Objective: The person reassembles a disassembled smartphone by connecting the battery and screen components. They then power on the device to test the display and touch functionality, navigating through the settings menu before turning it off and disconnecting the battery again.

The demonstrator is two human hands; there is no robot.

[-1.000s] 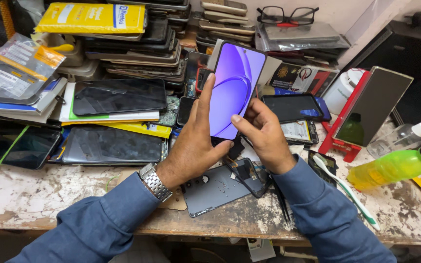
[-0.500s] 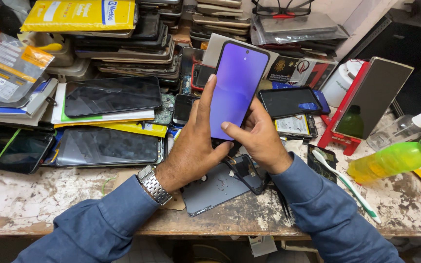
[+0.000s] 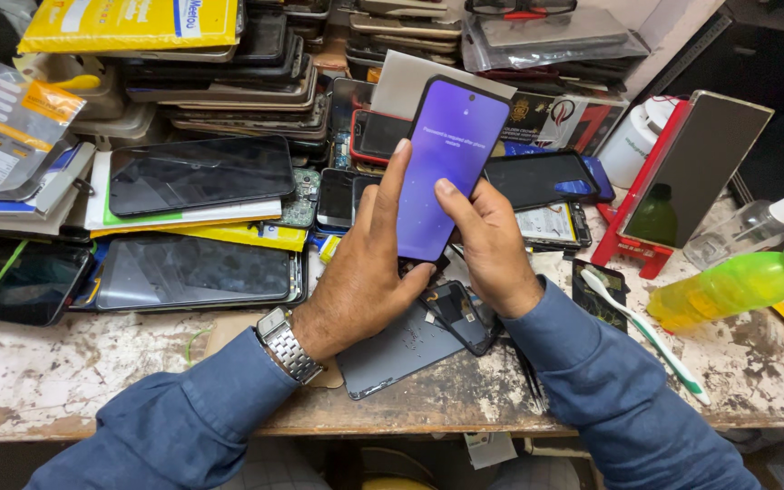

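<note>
I hold a smartphone (image 3: 451,159) upright over the workbench, its screen lit purple with small white text near the top. My left hand (image 3: 360,268), with a metal watch on the wrist, grips the phone along its left edge from behind. My right hand (image 3: 487,240) supports the right side, its thumb resting on the glass about mid-screen. Under my hands lie a dark grey phone back cover (image 3: 392,358) and a small black phone frame (image 3: 460,313).
Stacks of phones and dark screens (image 3: 201,172) crowd the left and back of the worn white bench (image 3: 65,372). A yellow packet (image 3: 129,23) tops them. At right stand a red-edged tablet (image 3: 691,172), a green bottle (image 3: 728,286), a spray bottle (image 3: 759,222) and a toothbrush (image 3: 646,331).
The phone has tilted more upright and the view has shifted slightly. My right thumb has slid up onto the middle of the screen; both hands keep their hold.
</note>
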